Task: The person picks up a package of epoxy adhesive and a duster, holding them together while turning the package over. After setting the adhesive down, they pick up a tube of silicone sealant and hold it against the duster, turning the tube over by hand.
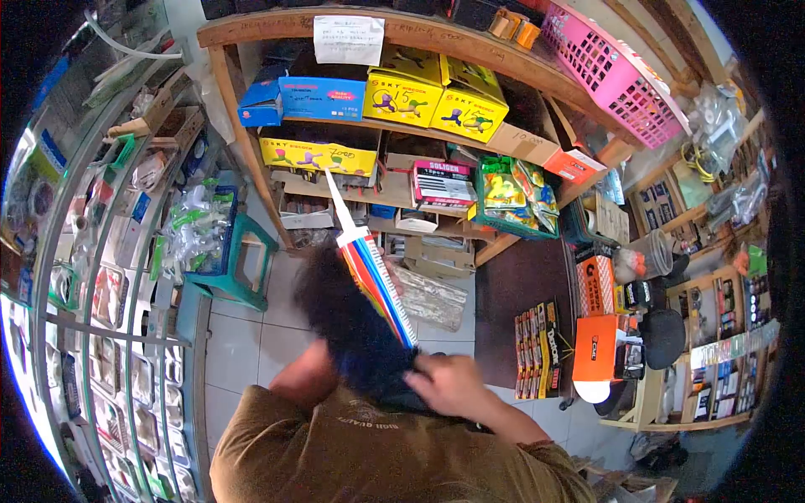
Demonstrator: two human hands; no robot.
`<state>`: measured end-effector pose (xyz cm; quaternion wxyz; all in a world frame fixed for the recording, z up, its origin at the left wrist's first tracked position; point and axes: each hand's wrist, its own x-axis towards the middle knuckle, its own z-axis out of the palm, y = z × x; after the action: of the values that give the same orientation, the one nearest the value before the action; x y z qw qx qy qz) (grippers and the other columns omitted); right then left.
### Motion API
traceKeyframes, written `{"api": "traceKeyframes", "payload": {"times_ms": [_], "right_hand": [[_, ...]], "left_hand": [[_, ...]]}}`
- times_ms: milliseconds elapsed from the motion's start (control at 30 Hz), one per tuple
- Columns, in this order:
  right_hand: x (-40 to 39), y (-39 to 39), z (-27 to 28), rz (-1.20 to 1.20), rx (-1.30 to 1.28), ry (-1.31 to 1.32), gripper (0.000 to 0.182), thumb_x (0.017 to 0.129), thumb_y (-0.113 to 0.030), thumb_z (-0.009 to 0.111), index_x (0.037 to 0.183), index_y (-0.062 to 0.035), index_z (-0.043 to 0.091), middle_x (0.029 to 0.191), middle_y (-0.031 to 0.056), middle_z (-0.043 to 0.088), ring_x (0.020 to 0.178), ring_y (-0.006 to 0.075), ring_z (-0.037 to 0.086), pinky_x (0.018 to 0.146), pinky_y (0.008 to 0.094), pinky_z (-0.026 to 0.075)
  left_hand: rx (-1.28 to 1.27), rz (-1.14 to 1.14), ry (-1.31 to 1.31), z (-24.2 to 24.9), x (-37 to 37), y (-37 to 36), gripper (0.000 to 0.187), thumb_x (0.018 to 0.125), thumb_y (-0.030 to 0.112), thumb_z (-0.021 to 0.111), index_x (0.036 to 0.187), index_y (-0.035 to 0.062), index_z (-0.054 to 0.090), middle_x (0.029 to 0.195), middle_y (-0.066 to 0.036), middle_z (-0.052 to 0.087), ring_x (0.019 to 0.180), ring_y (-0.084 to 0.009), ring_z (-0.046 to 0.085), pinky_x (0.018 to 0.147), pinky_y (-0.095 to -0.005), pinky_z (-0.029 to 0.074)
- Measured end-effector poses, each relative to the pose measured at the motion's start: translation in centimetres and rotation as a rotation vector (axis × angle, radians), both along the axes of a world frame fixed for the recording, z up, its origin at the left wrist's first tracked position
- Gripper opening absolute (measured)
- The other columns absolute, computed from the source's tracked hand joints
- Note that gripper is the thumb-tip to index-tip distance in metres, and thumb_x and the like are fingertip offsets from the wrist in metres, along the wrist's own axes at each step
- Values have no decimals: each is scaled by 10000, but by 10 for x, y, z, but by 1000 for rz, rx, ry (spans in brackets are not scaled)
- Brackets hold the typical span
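A sealant cartridge [377,285] with a long white nozzle [337,197] stands tilted in front of me, its nozzle pointing up and to the left. Its label is red, blue and white. Dark fuzzy cloth [344,327] lies around its lower part and covers most of my left hand. My left forearm [309,375] goes in under that cloth, and a bit of finger shows behind the cartridge's far edge. My right hand [444,381] is closed on the cloth's edge, just below the bottom end of the cartridge.
Wooden shelves ahead hold yellow boxes [405,94], a blue box [323,99] and a pink basket [616,71]. A glass display case [101,335] runs along the left beside a green stool [251,285]. On the right, a dark table [520,289] carries an orange box [597,348].
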<state>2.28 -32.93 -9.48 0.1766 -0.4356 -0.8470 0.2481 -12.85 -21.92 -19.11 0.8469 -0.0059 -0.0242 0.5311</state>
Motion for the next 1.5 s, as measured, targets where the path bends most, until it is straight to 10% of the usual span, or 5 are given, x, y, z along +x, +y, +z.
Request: {"api": "traceKeyframes", "payload": {"times_ms": [100,233,367,467,1500], "right_hand": [[10,16,-4,-581,-144,-8,284,812,-271,547,659,-33,523,613,168,548,601,353,560,533,414,441],[-3,-11,3,62,-25,80,310,845,-306,496,720,-28,549,555,177,535,533,352,561,473,424,437],[13,10,4,-547,-113,78,247,816,-299,527,774,-57,557,601,159,559,557,344,569,507,435,457],[0,-18,8,9,-66,2,245,820,-288,519,761,-54,562,553,157,538,548,342,566,505,430,454],[6,-12,-11,-399,-25,21,303,825,-336,522,695,-64,554,516,153,527,484,350,547,457,432,439]], "left_hand": [[39,-8,66,17,-10,-4,530,834,555,367,1040,94,528,865,-99,589,785,-248,590,714,-422,487],[82,-37,-53,9,-3,1,650,785,617,379,1049,41,521,903,-133,583,764,-318,594,685,-431,492],[-47,-17,13,13,-5,-6,572,815,574,376,1058,79,531,948,-109,598,787,-310,602,681,-415,502],[38,-17,78,13,1,-3,582,807,566,401,1051,52,524,905,-115,578,766,-313,582,658,-434,488],[-80,-57,77,7,18,-11,546,825,547,379,1053,72,521,856,-100,600,692,-266,598,641,-395,507]]}}
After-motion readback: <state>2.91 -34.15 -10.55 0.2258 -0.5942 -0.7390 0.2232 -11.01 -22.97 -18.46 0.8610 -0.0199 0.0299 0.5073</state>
